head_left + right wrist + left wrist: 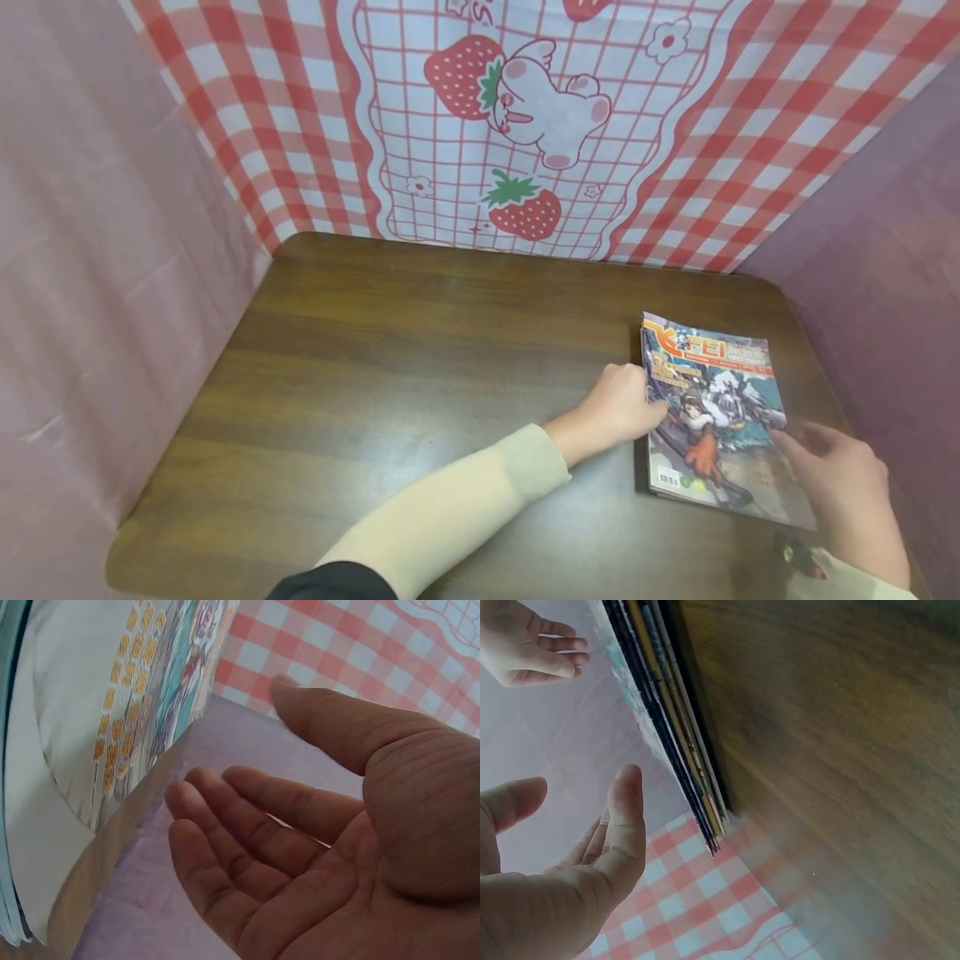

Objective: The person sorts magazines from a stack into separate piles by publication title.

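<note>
A stack of magazines (731, 454) lies at the right side of the table, its top cover colourful and printed with "FEI". Close by its left edge is my left hand (618, 404), thumb toward the cover. The left wrist view shows that hand (570, 900) with fingers loosely bent and nothing held, beside the stacked spines (671, 705). My right hand (843, 479) is at the stack's lower right edge. In the right wrist view its fingers (255, 836) are relaxed, palm showing, apart from the magazines (67, 712). Whether either hand touches the stack is hard to tell.
The brown wooden table (360, 375) has rounded corners. A red-and-white checked cloth (300, 108) with strawberries hangs behind it. Pinkish curtains hang at the left (97, 250) and right (892, 275). A small dark object (793, 550) shows by my right wrist.
</note>
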